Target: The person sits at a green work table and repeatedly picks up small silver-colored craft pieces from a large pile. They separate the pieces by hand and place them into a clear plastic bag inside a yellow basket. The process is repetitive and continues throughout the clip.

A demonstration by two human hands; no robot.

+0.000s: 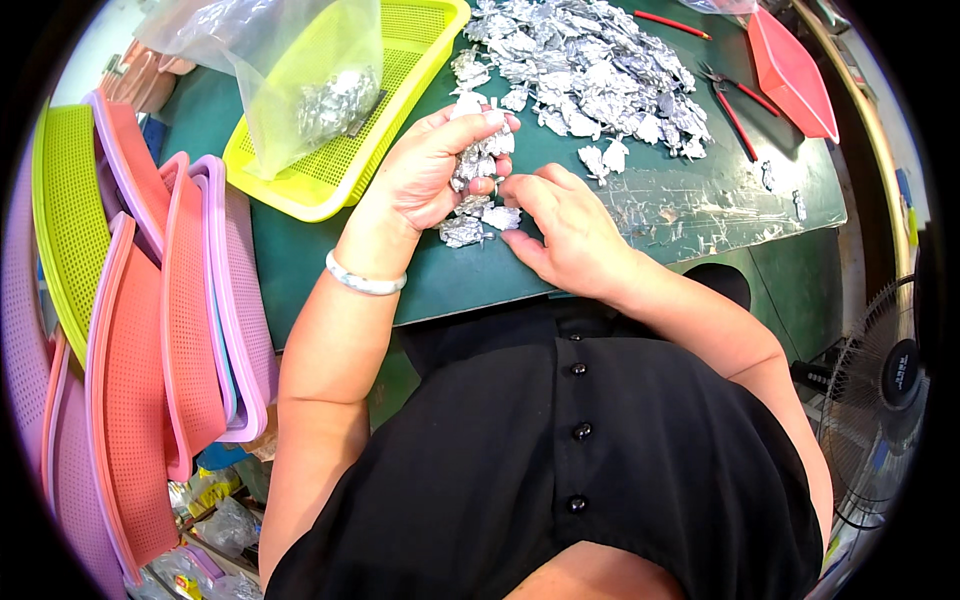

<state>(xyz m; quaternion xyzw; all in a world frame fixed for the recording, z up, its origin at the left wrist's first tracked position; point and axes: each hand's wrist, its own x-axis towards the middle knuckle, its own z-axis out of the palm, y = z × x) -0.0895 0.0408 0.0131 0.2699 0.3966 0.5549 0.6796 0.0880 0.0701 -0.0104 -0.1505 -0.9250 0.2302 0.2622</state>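
Observation:
My left hand [425, 165] is closed around several crinkled silver metal pieces [485, 155], its palm turned up over the table. Beside it, my right hand [570, 230] bends its thumb and forefinger about the edge of another silver metal piece [503, 217]. A further silver piece [461, 232] lies on the table just under the left hand. Beyond both hands spreads a large heap of the same silver pieces [590, 70]. A pale bangle [365, 278] circles my left wrist.
A yellow-green mesh basket [345, 185] holds a clear plastic bag [300, 95] with silver pieces inside. Pliers [735, 100] and a red tray [790, 75] sit at the right of the green table [700, 210]. Stacked coloured baskets [140, 400] crowd the left; a fan [880, 400] stands right.

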